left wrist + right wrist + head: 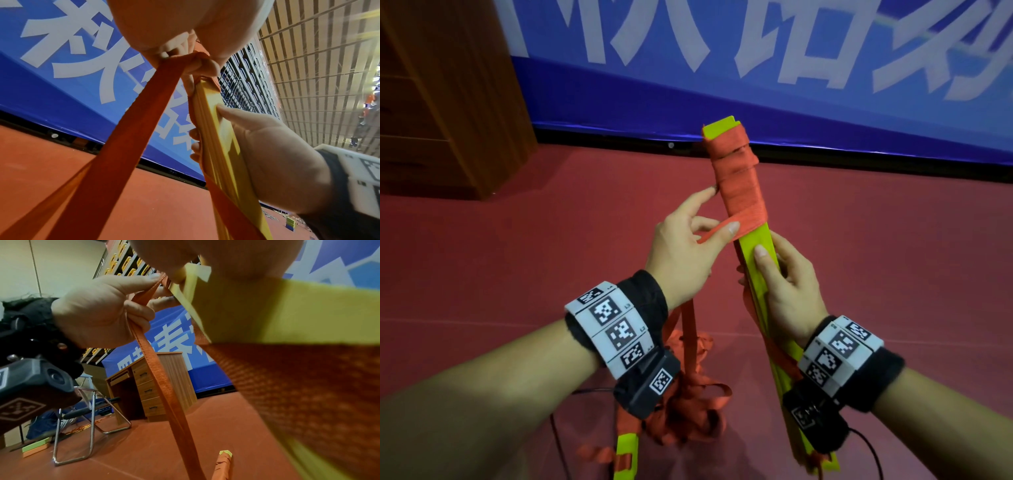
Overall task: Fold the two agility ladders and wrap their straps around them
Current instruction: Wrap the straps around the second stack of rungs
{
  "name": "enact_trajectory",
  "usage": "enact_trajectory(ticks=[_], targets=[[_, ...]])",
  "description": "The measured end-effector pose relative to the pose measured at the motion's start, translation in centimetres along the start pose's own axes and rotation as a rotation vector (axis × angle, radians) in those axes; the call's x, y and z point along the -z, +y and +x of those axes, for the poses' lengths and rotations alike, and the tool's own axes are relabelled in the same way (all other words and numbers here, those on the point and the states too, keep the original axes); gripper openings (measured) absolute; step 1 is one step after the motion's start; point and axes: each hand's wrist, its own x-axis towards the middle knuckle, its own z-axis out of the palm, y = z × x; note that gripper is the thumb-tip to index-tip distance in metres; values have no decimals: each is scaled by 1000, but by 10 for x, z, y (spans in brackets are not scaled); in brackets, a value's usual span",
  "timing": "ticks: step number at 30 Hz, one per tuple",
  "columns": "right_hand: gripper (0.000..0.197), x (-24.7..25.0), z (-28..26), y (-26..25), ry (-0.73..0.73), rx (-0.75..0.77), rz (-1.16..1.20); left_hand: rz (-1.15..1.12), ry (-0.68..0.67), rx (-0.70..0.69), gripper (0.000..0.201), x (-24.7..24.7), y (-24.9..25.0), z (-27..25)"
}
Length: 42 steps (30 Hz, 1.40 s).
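Nearest, low in the head view, a loose heap of orange woven strap (690,404) lies on the red floor (482,274), with the end of one yellow-green plastic rung (626,455) poking out beside it. From that heap a length of the strap rises to the left hand (688,246).

Above it, the folded bundle of flat yellow-green plastic rungs (758,240) stands tilted, its top leaning slightly left and away from the person. Its upper part is bound in several overlapping turns of orange strap (736,174), with only the very tip of the rungs bare above the wrapping.

The right hand (787,281) is curled round the bare middle of the bundle, thumb lying flat along the front face and fingers wrapped behind. The left hand pinches the strap between thumb and fingers right at the lowest turn, its forefinger reaching up to touch the wrapped edge; the left wrist view shows the strap (144,113) running taut from that pinch.

Farther off, a second bundle wrapped in orange strap (223,465) lies on the floor. Behind stand a brown wooden cabinet with drawers (152,386), a metal-framed chair (90,410) and a blue banner with white characters (756,51).
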Motion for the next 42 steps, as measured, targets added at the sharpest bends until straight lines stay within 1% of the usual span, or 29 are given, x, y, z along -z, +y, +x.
enact_trajectory(ticks=[4,7,9,13,15,17,19,20,21,23,25,29,36,42], targets=[[31,0,2,-2,-17,-16,72,60,69,-74,49,1,-2,5],[31,-1,2,-4,-29,-53,136,56,89,-90,47,0,-2,5],[30,-1,2,-4,-42,-82,162,50,63,-74,48,0,-2,4],[30,-1,1,-5,-93,-139,193,-10,-70,-39,54,-1,-2,-2],[35,0,0,-8,-105,-161,193,-7,-65,-52,52,-3,-2,-5],[34,0,-1,-9,-125,-156,143,12,-27,-48,49,-5,-2,-7],[30,-1,0,-7,-160,-130,36,-2,19,-26,45,-8,-2,-7],[37,-1,0,-4,-162,-114,-45,-14,43,-16,42,-8,-1,-6],[47,-1,2,-1,-154,-98,-127,-20,65,-5,39,-9,-1,-5],[64,0,4,5,-140,-94,-233,-35,92,23,34,-9,0,-3],[70,3,4,10,-142,-89,-297,-73,96,56,32,-10,0,-2],[72,7,3,5,-120,-14,-471,-92,98,63,30,-14,4,-6],[79,5,-2,-4,71,79,-631,-67,146,35,30,-21,7,-9],[72,10,2,-17,83,168,-671,-77,175,23,32,-16,9,-4]])
